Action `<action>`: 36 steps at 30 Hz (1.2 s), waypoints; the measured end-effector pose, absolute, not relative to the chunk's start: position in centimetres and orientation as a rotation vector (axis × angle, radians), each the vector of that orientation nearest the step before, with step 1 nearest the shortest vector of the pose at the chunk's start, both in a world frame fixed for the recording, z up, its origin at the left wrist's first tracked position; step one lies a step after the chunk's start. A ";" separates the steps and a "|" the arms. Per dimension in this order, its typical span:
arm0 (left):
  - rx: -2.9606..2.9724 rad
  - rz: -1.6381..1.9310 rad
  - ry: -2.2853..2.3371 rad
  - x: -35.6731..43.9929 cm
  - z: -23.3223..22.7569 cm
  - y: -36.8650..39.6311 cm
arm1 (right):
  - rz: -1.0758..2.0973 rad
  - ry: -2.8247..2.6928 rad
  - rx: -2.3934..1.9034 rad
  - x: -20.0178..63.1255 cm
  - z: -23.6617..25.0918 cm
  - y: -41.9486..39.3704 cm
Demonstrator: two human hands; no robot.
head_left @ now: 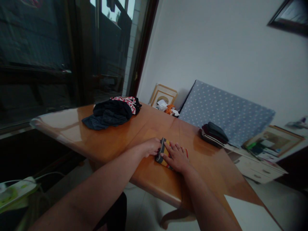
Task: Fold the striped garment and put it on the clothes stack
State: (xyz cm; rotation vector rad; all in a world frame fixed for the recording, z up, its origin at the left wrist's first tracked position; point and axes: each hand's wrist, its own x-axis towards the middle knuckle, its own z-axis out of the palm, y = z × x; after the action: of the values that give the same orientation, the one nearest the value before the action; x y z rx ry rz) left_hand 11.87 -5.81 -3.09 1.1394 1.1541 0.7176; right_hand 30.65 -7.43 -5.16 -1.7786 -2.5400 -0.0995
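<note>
A small folded bundle, probably cloth, patterned in dark grey, yellow and red (166,150), lies on the wooden table (154,125) near its front edge. My left hand (151,147) is at the bundle's left side, with its fingers curled in against the dark grey edge. Some of those fingertips are hidden by the bundle. Flat across the top rests my right hand (177,157), fingers spread and pressing on the yellow and red part.
A heap of dark and red-white clothes (110,110) lies at the table's far left. Folded dark clothes (214,133) are stacked at the right edge. A white sheet (250,213) lies at the near right. A power strip (18,192) is at lower left.
</note>
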 end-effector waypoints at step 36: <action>2.077 0.724 1.546 16.5 -6.3 -5.5 | 0.093 -2.479 -1.744 31.3 -5.3 -7.1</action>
State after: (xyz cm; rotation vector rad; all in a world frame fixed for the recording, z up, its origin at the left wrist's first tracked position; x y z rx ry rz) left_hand 16.50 -5.51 -6.32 2.0767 1.5455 0.7244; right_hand 31.26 -7.14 -5.26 -1.7444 -2.4792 0.0930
